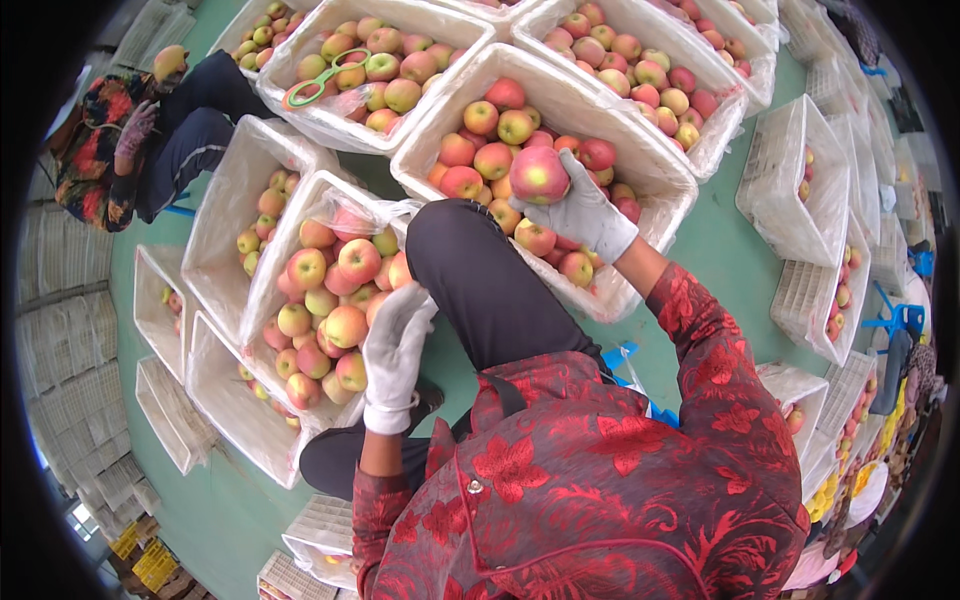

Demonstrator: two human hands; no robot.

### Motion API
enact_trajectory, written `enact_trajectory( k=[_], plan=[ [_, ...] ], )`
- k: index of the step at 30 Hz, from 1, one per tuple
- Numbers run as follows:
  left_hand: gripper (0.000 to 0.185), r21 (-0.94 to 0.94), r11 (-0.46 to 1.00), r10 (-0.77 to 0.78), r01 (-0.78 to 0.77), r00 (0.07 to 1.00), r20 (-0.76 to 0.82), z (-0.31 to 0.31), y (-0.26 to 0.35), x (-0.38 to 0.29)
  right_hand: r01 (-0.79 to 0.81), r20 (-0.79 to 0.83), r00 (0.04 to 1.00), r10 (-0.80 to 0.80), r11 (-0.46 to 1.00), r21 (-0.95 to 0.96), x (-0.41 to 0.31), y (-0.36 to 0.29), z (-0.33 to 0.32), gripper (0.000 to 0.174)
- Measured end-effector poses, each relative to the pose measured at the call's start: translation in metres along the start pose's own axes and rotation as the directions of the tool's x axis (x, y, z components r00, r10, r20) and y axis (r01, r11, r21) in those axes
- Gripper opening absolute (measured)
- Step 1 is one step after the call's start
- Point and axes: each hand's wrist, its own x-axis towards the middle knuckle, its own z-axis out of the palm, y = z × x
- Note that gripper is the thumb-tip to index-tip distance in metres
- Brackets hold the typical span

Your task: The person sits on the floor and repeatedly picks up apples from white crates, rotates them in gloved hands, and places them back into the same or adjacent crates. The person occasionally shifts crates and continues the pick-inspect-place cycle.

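My right hand, in a pale work glove, is closed round a large red apple with a yellow-green patch. It holds this apple above a plastic-lined white crate of red and yellow apples. My left hand, gloved as well, is raised with its palm turned inward and nothing in it. Beside it stands another lined crate heaped with apples. My knee comes up between these two crates.
A green ring-shaped sizing gauge lies on apples in the upper crate. Further crates stand right and left on the green floor. At upper left a person sits. Crates are stacked along the left.
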Motion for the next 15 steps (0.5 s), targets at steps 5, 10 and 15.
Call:
enact_trajectory(
  k=[5,10,15],
  plan=[
    [0.057,0.146,0.961,0.230,-0.237,0.971,0.064,0.038,0.029,0.021,-0.357,0.397,0.876,0.274,0.922,0.151,-0.035,0.027,0.031,0.081],
    [0.076,0.216,0.895,0.365,-0.391,0.919,0.151,0.046,0.037,0.023,-0.421,0.357,0.878,0.318,0.869,0.260,-0.065,0.069,0.066,0.082],
    [0.084,0.262,0.874,0.381,-0.408,0.912,0.150,0.046,0.037,0.010,-0.319,0.228,0.929,0.291,0.943,0.094,-0.082,0.098,0.096,0.074]
  ],
)
